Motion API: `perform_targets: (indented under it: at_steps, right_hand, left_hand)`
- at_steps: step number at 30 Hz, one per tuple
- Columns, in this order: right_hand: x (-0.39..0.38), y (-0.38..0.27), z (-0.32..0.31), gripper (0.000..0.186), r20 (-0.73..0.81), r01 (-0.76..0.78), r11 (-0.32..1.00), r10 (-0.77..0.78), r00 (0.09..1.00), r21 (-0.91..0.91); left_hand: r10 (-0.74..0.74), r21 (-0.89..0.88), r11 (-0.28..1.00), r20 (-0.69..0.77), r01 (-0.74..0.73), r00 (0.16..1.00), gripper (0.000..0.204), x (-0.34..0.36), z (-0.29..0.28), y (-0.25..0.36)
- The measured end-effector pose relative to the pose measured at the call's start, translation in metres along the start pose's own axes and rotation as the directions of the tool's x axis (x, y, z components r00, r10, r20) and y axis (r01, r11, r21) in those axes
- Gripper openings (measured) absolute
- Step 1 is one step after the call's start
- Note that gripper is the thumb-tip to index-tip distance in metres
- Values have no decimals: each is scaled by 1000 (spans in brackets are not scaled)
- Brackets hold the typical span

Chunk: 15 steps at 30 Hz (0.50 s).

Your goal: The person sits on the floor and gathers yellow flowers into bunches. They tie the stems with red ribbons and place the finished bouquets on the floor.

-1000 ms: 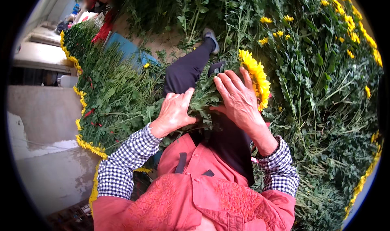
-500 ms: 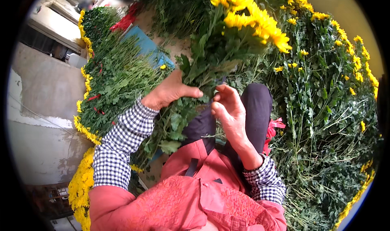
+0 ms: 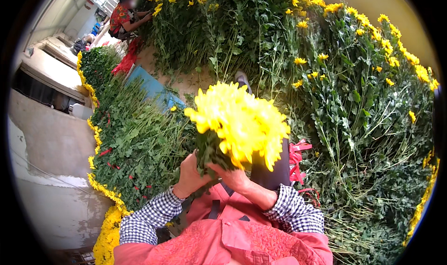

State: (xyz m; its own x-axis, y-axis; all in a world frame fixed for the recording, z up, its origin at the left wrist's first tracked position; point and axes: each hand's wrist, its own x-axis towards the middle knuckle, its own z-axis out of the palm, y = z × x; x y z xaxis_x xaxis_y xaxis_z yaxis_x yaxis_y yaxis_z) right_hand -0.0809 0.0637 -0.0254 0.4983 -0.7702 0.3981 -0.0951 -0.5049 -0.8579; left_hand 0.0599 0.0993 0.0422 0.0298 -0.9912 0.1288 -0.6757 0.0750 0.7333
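A bunch of yellow chrysanthemums (image 3: pixel 237 120) stands upright in front of me over my lap, its blooms toward the camera and its dark leaves (image 3: pixel 209 146) beneath. My left hand (image 3: pixel 190 174) is closed round the leafy stems on the left side, below the flower heads. My right hand (image 3: pixel 230 176) grips the same stems just to the right, lower down the bunch; its fingertips are partly hidden by leaves and blooms. Red ribbons (image 3: pixel 298 160) lie beside my dark-trousered leg (image 3: pixel 270 169) on the right.
Leafy cut stems with yellow heads lie piled at right (image 3: pixel 363 125) and left (image 3: pixel 130 139). A blue board (image 3: pixel 156 85) lies on the floor (image 3: pixel 195 78) beside red strips (image 3: pixel 128 57). A co-worker (image 3: pixel 123 18) handles flowers at the upper left. A grey concrete surface (image 3: pixel 42 139) is at far left.
The bunch has swung from lying across my legs, heads to the right and then away, to upright facing the camera. Both hands have moved lower toward my body and closed round its stems.
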Motion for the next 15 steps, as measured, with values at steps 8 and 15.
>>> perform_targets:
  at_steps: [8, 15]
  right_hand:
    - [-39, 23, 4, 24, 58, -169, 913, 158, 986, 372]
    - [7, -6, -92, 29, 383, -171, 956, 255, 888, -238]
  left_hand:
    - [131, 59, 987, 242, -149, 961, 38, -14, 19, -24]
    - [-45, -206, 972, 327, 117, 944, 48, 12, -4, -31]
